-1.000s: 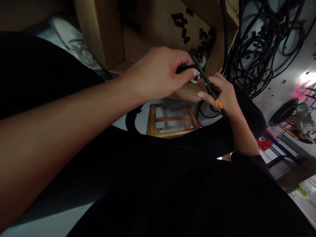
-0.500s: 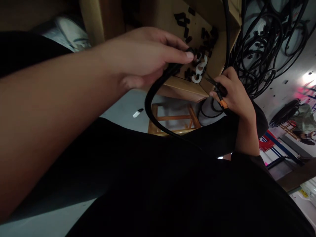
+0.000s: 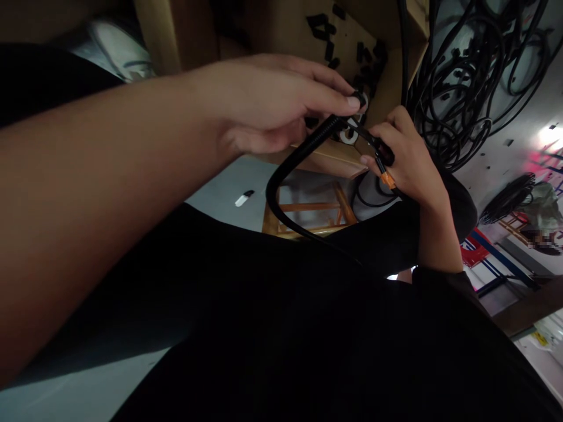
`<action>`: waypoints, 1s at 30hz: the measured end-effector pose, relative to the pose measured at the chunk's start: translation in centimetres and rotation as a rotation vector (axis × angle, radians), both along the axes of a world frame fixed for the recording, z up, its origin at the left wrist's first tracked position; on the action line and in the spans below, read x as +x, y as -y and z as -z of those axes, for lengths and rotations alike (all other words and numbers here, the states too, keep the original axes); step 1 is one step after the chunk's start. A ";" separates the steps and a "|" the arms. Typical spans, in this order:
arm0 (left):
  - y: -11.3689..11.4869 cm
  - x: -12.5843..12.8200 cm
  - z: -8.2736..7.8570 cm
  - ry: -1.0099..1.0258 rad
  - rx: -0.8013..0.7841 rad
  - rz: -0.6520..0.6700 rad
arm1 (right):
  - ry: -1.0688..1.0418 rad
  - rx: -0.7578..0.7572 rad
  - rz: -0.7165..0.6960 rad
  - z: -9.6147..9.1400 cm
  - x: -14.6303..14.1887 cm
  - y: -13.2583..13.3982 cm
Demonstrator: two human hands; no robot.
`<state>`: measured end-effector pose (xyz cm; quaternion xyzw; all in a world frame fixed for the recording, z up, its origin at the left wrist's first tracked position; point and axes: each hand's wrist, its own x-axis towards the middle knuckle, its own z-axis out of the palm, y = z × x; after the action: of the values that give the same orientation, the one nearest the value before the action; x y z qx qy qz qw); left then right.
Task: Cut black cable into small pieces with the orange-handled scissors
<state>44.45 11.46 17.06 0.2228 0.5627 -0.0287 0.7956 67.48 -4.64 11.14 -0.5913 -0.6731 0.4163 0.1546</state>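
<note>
My left hand (image 3: 290,99) pinches the end of a ribbed black tube (image 3: 281,173) between thumb and fingers. The tube bends down in a loop toward my lap. In my right hand (image 3: 411,155) is a pair of scissors (image 3: 363,133) with dark handles and orange tape on one of them. The blades lie against the tube close below my left fingertips; whether they have cut into it I cannot tell. Just behind the fingertips sits an open cardboard box (image 3: 329,155) holding small black pieces (image 3: 323,26) and a white curved piece (image 3: 349,136).
Loops of black tubing (image 3: 461,88) are heaped on the floor at the right, amid scattered black scraps. A wooden stool (image 3: 314,208) is beneath the box. On the floor lies a small black-and-white object (image 3: 244,198). Red and blue frames (image 3: 479,252) stand at far right.
My left hand has shifted slightly right with the tube. My right hand has moved up and left, bringing the scissors' blades from apart to against the tube.
</note>
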 end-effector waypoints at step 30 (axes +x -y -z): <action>0.5 -0.8 1.0 0.191 -0.026 0.472 | 0.023 0.115 0.007 -0.9 -1.3 0.6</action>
<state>43.67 11.00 16.06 0.3394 0.4169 -0.1996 0.8193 66.16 -5.27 12.07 -0.5886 -0.6956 0.3696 0.1819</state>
